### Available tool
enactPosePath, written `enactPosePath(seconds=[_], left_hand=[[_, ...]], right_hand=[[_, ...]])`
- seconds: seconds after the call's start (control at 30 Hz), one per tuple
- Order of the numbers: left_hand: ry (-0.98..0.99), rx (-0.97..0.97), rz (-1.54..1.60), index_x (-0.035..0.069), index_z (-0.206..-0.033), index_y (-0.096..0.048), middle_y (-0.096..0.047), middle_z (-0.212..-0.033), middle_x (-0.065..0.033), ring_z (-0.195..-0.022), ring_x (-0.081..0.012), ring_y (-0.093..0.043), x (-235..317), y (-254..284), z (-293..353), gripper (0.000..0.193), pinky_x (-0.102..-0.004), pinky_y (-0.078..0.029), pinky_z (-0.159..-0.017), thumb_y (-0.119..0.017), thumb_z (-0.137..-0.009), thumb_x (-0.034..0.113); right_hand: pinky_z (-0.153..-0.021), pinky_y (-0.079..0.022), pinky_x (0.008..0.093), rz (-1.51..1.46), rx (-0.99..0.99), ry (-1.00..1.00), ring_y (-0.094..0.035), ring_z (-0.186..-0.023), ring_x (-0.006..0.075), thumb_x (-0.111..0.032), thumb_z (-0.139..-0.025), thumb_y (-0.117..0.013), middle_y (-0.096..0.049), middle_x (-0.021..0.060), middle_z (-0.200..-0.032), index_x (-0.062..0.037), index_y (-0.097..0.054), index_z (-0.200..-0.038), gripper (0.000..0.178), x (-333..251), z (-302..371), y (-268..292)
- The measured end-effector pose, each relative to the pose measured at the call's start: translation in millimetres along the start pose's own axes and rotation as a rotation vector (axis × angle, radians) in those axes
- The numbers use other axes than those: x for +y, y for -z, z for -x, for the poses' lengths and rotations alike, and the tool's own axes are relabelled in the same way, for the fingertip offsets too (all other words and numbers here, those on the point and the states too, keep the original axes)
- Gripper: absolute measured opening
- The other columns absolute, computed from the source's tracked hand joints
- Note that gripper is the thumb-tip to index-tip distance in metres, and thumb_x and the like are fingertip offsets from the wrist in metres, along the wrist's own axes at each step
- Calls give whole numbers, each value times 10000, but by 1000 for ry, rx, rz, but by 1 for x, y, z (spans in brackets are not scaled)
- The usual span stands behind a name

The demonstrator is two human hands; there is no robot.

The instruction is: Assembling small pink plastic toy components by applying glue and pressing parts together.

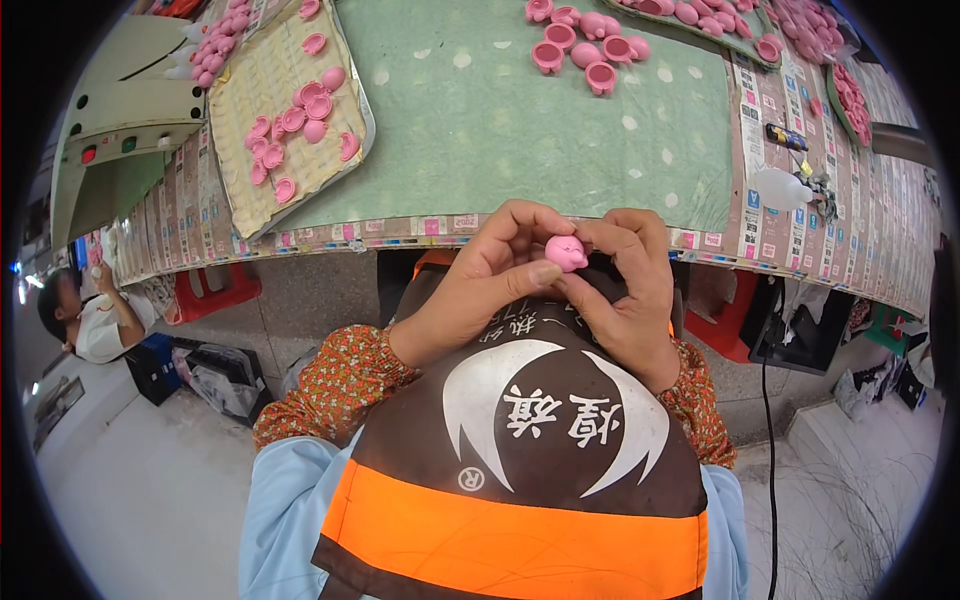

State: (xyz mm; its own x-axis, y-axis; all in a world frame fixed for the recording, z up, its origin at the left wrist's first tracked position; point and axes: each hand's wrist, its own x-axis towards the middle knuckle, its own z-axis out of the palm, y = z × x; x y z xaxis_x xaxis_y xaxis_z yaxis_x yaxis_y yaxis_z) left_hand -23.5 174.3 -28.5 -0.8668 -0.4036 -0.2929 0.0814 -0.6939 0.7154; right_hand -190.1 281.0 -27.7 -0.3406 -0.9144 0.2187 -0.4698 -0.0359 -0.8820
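A small round pink plastic figure piece (566,254) sits between my fingertips, just off the table's near edge and above my lap. My left hand (480,275) grips it from the left, with thumb and index finger closed on its side. From the right, my right hand (632,290) pinches the same piece, its thumb low and index finger on top. Beyond my hands, several hollow pink half-shells (600,77) lie on the green spotted mat (500,150). More pink shells (293,118) rest on a cream-lined tray (240,150) at the left.
Heaps of pink pieces (700,15) fill trays at the far right. A white bottle (780,189) and a dark tube (787,137) lie on the right side. A machine with buttons (130,130) stands at the left. Past it, another person (100,315) sits. A black cable (768,450) hangs at the right.
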Motion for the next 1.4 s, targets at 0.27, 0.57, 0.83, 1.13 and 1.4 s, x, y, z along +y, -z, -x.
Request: enactPosePath(seconds=[0.27, 0.57, 0.83, 1.13, 1.4], left_hand=[[-52, -32, -64, 76, -1262, -468, -578, -1222, -52, -1152, -113, -581, -11, 9, 0, 295, -288, -486, -1019, -624, -1013, 67], [-36, -27, 11, 71, -1235, -473, -589, -1206, -57, -1144, -115, -585, -18, 9, -2, 240, -288, -504, -991, -597, -1029, 78], [48, 32, 177, 85, -1255, -473, -627, -1239, -77, -1148, -124, -608, -12, 8, -5, 274, -298, -512, -998, -620, -1024, 106], [25, 8, 100, 95, -1252, -475, -608, -1206, -48, -1136, -105, -595, -14, 9, -4, 299, -289, -508, -994, -639, -1003, 80], [-33, -13, 83, 75, -1241, -487, -590, -1161, -22, -1107, -92, -581, -20, 11, -4, 288, -263, -473, -1000, -641, -998, 67]], right_hand=[[-708, -467, 389, 172, -7, 183, -559, -855, 295, -4, -625, -811, -598, 112, -970, -44, -679, -1048, 444, -6, -8, 4], [-624, -458, 382, 221, 1, 316, -559, -736, 286, 11, -622, -788, -604, 109, -886, -5, -675, -939, 337, -3, -11, 0], [-652, -437, 399, 208, 91, 237, -540, -771, 276, -45, -673, -812, -578, 100, -896, -31, -693, -996, 345, -2, -13, -6], [-640, -437, 391, 199, -3, 233, -535, -752, 275, -27, -647, -803, -575, 94, -873, -23, -687, -981, 354, 1, -12, 0], [-586, -443, 380, 268, 40, 369, -543, -677, 269, 14, -629, -765, -579, 95, -833, 24, -668, -932, 318, -2, -11, -5]])
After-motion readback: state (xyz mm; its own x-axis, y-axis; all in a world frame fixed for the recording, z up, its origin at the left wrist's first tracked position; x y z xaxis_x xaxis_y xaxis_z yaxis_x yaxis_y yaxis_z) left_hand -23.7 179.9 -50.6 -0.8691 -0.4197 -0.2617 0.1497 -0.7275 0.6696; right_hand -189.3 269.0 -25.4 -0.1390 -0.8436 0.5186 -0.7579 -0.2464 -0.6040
